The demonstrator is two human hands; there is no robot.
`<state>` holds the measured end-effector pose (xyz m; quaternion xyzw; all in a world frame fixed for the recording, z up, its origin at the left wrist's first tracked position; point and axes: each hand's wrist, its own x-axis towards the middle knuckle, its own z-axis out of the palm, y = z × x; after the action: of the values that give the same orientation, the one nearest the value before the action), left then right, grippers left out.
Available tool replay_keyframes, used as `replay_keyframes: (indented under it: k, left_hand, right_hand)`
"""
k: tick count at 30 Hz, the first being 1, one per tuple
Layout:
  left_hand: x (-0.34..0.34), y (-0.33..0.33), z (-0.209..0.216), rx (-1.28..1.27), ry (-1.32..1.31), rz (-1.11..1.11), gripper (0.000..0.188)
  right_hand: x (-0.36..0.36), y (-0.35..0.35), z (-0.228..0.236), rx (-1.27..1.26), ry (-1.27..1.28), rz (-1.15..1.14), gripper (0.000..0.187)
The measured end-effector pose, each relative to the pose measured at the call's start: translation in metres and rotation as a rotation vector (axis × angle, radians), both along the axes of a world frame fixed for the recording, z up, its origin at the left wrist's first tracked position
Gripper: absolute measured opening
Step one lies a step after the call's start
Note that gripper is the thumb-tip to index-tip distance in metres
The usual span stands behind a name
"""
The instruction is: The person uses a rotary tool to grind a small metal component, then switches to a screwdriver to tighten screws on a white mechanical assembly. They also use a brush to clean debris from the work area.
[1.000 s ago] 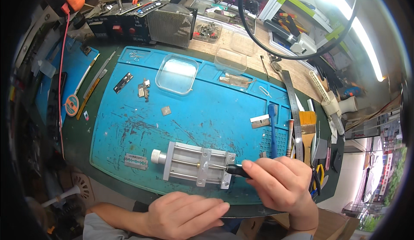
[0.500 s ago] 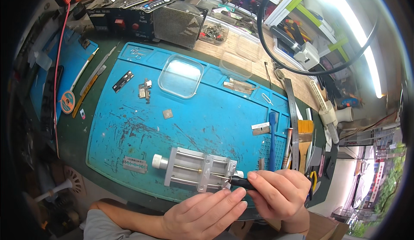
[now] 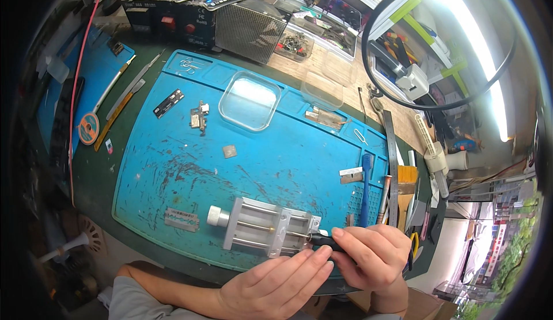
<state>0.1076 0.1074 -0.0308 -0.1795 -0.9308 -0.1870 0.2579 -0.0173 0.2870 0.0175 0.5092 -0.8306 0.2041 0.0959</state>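
A small silver clamping fixture (image 3: 281, 232) with parallel rods and a knurled white knob (image 3: 216, 216) lies near the front of the blue work mat (image 3: 190, 176). Pinched in my right hand (image 3: 377, 256) is a slim black-handled tool (image 3: 322, 240), its front end at the fixture's right end. The exact tip is hard to make out there. My left hand (image 3: 282, 282) lies along the near side of that end, fingers stretched out side by side, fingertips close to the tool. Its thumb is hidden.
Left of the fixture lies a razor blade (image 3: 182, 219). Farther back are a square chip (image 3: 229, 151), small metal parts (image 3: 199, 117) and a clear plastic box (image 3: 249, 101). A blue brush (image 3: 366, 190) and a steel ruler (image 3: 393, 167) line the right side.
The whole view has shifted slightly, carrying the bench items a little rightward in the picture. Both hands stay at the fixture's right end, the right hand keeping its hold on the tool.
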Motion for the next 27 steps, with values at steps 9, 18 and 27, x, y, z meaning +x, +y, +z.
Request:
replay_keyframes:
  k: [9, 18, 27]
  left_hand:
    - [-0.0020, -0.0008, 0.0004, -0.022, 0.005, 0.000, 0.029]
    - [0.0002, 0.0003, -0.0013, 0.010, -0.009, 0.007, 0.029]
    - [0.0005, -0.0009, -0.0005, 0.007, -0.016, -0.002, 0.029]
  right_hand:
    - [-0.0004, -0.0033, 0.0050, 0.025, -0.008, -0.009, 0.032]
    - [-0.0004, -0.0030, 0.0029, 0.018, 0.022, -0.005, 0.032]
    - [-0.0001, -0.0031, 0.0040, 0.029, 0.028, -0.007, 0.032]
